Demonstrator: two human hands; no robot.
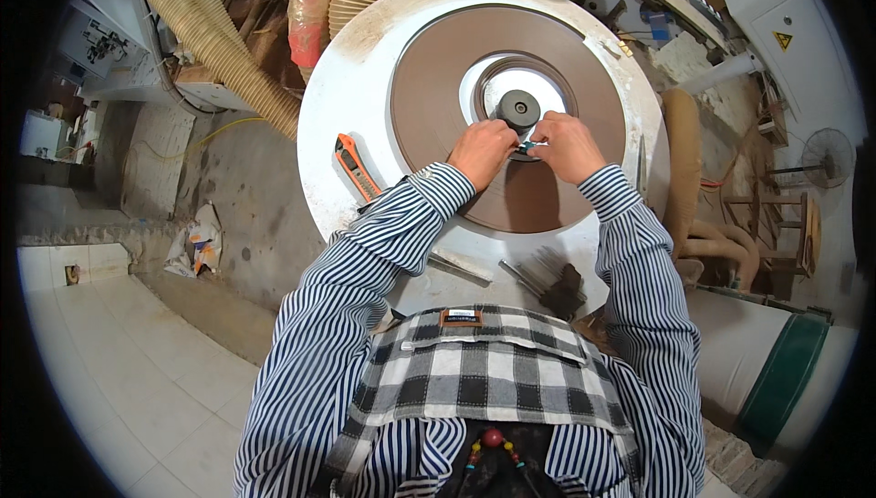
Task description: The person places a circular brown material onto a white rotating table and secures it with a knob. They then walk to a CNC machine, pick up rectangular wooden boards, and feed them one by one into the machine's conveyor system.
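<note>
A wide, flat brown coil of banding [436,87] lies on a round white table [339,96]. A smaller brown ring of band [557,78] sits inside its open middle, around a black round hub [518,109]. My left hand [486,151] and my right hand [569,146] meet just on the near side of the hub, with fingers pinched. Between the fingertips is a small dark piece with a bluish-white glint, too small to name. An orange utility knife [357,169] rests on the table to the left of my left forearm.
On the table's near part lie a narrow metal strip [461,267] and a dark tool with thin metal rods [561,293]. Ribbed tan hoses [214,32] pass behind and left. A brown hose [682,165] hangs at the right edge. A fan [826,158] stands far right.
</note>
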